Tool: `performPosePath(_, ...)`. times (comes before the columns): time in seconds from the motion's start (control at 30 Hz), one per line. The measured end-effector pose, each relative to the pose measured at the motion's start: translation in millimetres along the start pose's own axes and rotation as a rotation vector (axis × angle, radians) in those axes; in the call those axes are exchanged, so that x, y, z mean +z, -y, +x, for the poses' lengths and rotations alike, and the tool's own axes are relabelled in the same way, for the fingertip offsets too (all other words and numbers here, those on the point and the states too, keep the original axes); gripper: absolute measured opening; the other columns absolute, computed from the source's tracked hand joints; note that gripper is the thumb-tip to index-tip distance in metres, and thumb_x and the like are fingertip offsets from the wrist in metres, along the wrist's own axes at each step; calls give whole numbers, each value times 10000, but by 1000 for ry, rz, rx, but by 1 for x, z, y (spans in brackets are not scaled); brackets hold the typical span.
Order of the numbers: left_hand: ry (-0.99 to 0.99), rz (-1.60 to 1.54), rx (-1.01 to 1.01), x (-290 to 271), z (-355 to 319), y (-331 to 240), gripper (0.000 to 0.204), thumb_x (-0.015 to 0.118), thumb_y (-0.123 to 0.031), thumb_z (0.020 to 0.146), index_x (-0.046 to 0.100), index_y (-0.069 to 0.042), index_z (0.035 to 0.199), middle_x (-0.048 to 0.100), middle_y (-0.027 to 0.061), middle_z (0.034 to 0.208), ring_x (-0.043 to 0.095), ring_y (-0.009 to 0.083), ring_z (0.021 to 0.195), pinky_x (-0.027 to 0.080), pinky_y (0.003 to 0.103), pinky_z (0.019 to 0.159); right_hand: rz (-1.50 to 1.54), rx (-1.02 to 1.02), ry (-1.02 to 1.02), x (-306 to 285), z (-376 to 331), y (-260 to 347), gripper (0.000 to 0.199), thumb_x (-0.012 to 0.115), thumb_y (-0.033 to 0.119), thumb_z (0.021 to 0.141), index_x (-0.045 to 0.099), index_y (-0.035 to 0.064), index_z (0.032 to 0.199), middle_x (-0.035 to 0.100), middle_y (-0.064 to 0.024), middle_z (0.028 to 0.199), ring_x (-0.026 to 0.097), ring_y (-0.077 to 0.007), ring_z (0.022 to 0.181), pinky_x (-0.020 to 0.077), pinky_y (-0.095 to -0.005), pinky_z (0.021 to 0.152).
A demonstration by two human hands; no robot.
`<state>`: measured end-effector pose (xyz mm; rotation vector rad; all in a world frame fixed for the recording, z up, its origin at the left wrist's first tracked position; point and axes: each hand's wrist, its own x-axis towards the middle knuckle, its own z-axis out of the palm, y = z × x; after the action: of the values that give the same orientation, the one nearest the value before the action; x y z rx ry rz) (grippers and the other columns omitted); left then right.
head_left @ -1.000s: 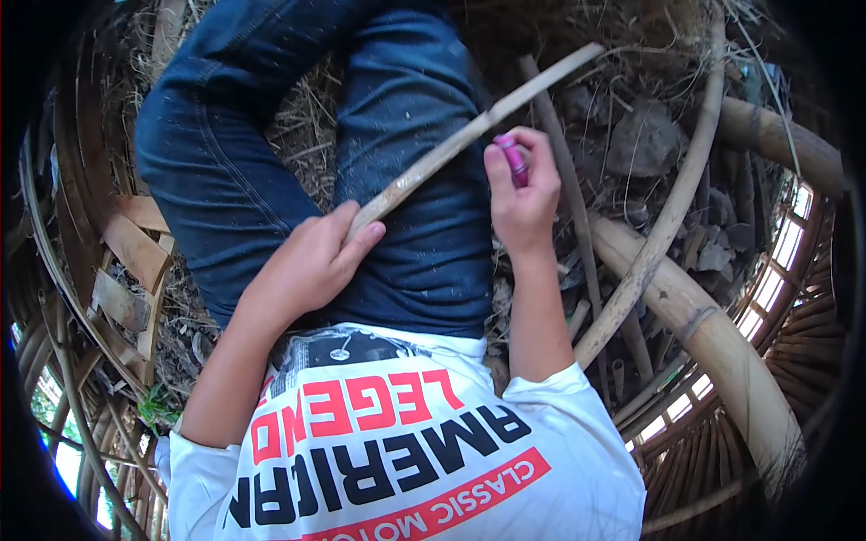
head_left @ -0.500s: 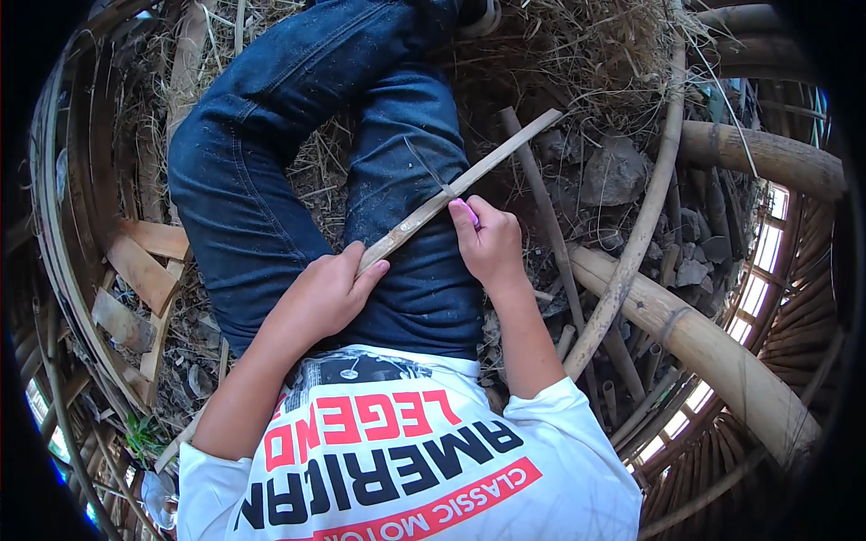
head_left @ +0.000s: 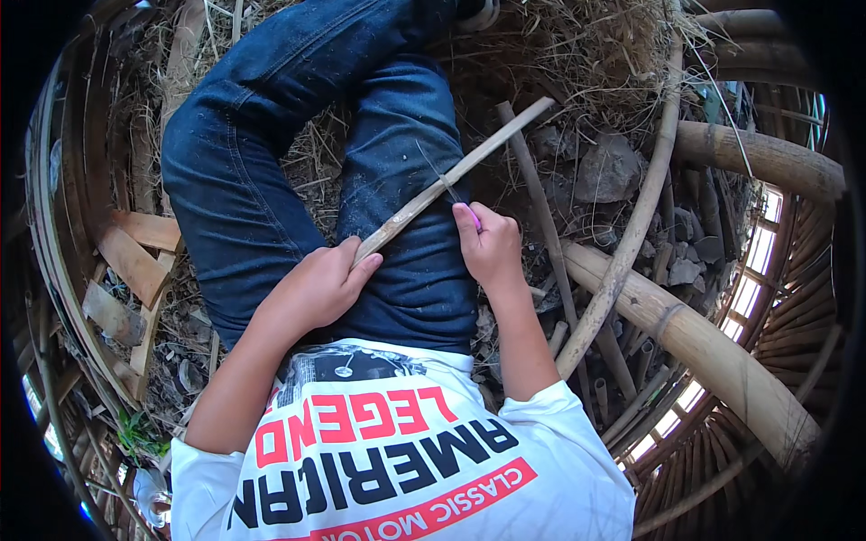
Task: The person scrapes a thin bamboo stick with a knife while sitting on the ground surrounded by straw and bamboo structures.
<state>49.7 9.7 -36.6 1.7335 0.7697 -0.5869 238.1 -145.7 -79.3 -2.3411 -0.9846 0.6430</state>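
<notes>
My left hand (head_left: 325, 281) is closed round the near end of a pale wooden stick (head_left: 415, 207), which slants up to the right across my thigh. In my right hand (head_left: 490, 243) is a knife (head_left: 475, 217) with a pink-purple handle, its thin blade crossing the stick a little past the middle. The blade's tip points up and left, over the jeans (head_left: 392, 135). My right thumb lies along the handle, and the fingers wrapped beneath it are partly hidden.
At right, a thick bamboo pole (head_left: 695, 343) and a thinner bent pole (head_left: 631, 243) lie by broken stones (head_left: 612, 169). Dry straw (head_left: 595, 45) covers the ground ahead. Flat wood offcuts (head_left: 131, 261) are at my left, beside a curved bamboo wall.
The knife has slid slightly along the stick and its handle has swung down, showing more of the pink. My left hand keeps its grip. The whole view has shifted a little.
</notes>
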Motion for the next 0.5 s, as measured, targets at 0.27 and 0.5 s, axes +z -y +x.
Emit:
performPosePath(0.27,-14,-42,24,3,3,8,430,410,-364,1028,536,36,934,608,263,793,610,410,771,453,444,706,5,18,-12,0,4,4,483,548,417,956,577,21,681,551,-229,587,574,-453,605,443,-486,525)
performPosePath(0.5,33,-75,50,0,5,12,423,417,-354,1028,553,41,960,609,248,804,604,377,768,454,416,724,20,83,4,-2,-13,-7,507,538,413,963,542,3,664,527,-245,596,545,-467,606,414,-486,519)
